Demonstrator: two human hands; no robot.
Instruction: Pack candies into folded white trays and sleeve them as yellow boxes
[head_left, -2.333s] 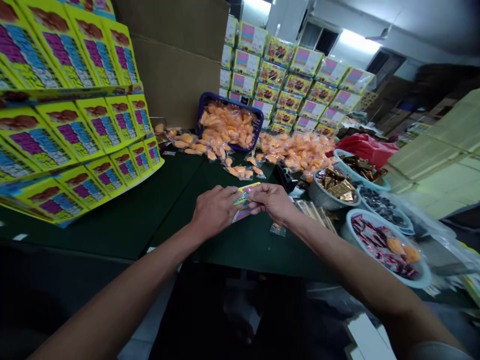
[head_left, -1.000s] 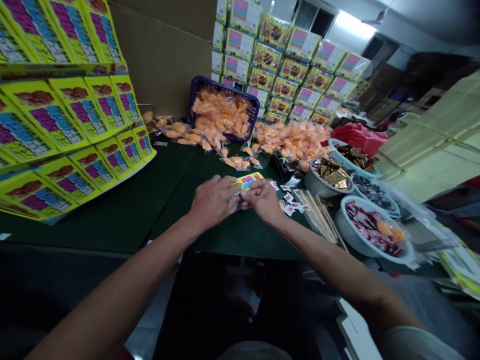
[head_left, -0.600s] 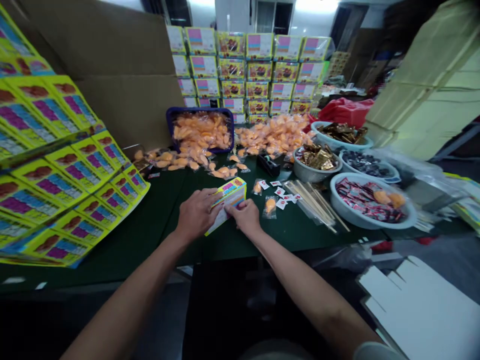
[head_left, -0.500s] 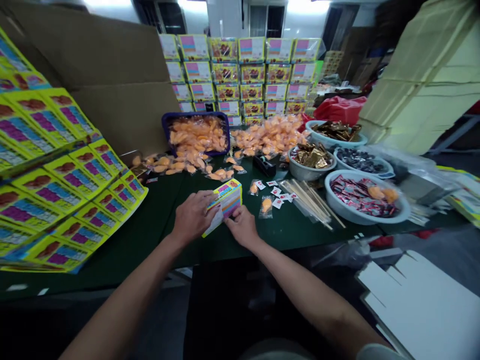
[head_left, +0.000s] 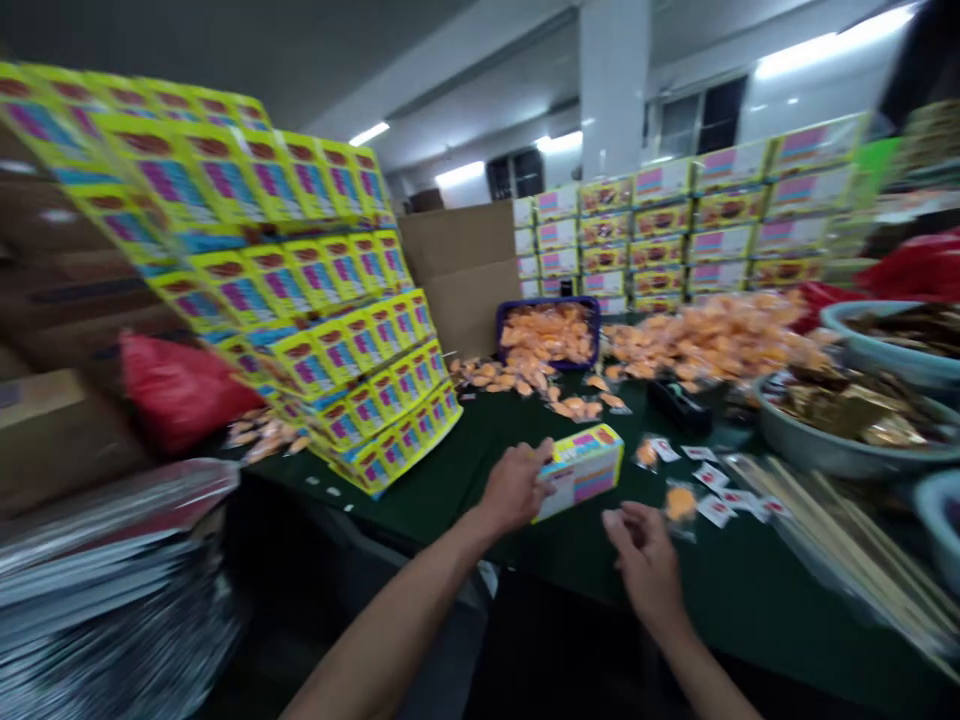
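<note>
A small yellow carton (head_left: 585,472) with pink, blue and white panels sits on the dark green tabletop in front of me. My left hand (head_left: 517,485) grips its left end, fingers over the top edge. Just to the right and nearer to me, my right hand (head_left: 643,545) is apart from the carton, its fingers loosely bent, thumb away from them, with nothing in it. Beyond that hand lie a wrapped orange piece (head_left: 681,503), a second wrapped orange piece (head_left: 646,453) and several small white packets (head_left: 716,510) with red marks.
Stacked yellow cartons (head_left: 330,270) lean at the left; more cartons (head_left: 660,225) form a wall behind. A purple basket (head_left: 501,335) of orange pieces, a black tape dispenser (head_left: 679,405), wooden sticks (head_left: 847,540) and a bowl (head_left: 780,425) of gold packets stand around. A red bag (head_left: 180,390) is far left.
My view has swung left, showing more of the stacked cartons. My right hand has let go of the carton and drawn away; my left hand still holds it.
</note>
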